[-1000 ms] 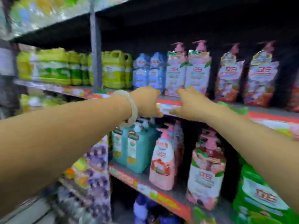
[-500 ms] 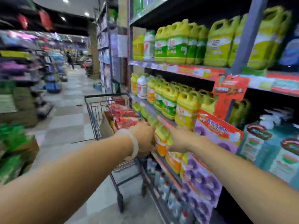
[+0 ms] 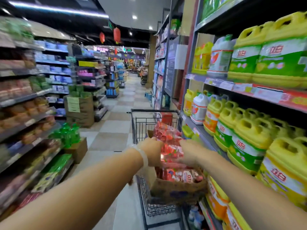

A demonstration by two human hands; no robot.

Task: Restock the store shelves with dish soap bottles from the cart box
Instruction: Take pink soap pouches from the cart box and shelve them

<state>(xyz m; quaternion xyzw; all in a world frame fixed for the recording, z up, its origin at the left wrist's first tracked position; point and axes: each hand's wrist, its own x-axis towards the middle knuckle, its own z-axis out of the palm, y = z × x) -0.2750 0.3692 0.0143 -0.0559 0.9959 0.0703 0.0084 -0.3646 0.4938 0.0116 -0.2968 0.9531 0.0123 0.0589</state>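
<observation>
Both hands, left hand (image 3: 153,152) and right hand (image 3: 191,152), reach mid-frame over the red soap packs (image 3: 171,146) in the cart box (image 3: 176,188), grip hidden.

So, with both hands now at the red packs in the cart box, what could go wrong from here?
1. The red packs are heaped above the cardboard box, so pulling one out may tip others over the edge.
2. The cart stands close beside the shelf of yellow jugs; the right hand or its arm could knock a jug while swinging across.
3. The picture is blurred, so whether the left hand has a firm hold is unclear; a loose hold could drop a pack.
</observation>
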